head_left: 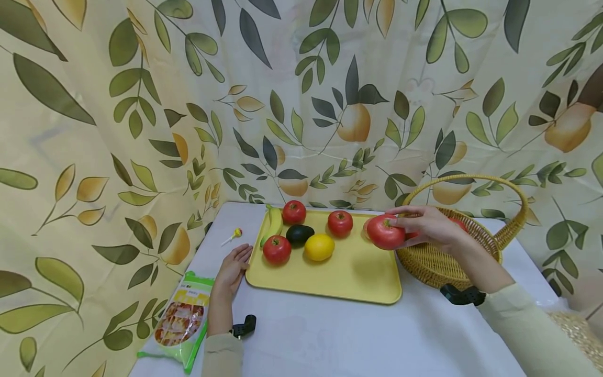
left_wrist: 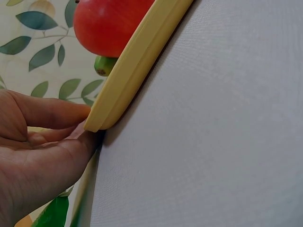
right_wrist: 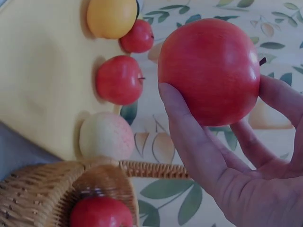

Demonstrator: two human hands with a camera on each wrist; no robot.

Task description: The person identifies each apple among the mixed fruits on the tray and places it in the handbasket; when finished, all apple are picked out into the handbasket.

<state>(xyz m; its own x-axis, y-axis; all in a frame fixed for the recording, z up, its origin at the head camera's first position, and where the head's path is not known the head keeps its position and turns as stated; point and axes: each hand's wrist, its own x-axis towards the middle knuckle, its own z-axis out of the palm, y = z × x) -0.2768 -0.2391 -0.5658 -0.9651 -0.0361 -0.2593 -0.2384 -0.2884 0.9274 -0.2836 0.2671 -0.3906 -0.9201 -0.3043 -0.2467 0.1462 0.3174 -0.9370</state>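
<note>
My right hand grips a red apple between thumb and fingers, above the right end of a yellow tray. Behind that apple on the tray is a pale pink peach, mostly hidden in the head view. My left hand lies at the tray's left edge, its fingers straight and touching the rim. Also on the tray are a banana, a dark avocado, a yellow lemon and red apples.
A wicker basket with a tall handle stands right of the tray, a red apple inside. Left of the tray lie a lollipop and a green-edged food bag. A leaf-patterned curtain hangs behind the white table.
</note>
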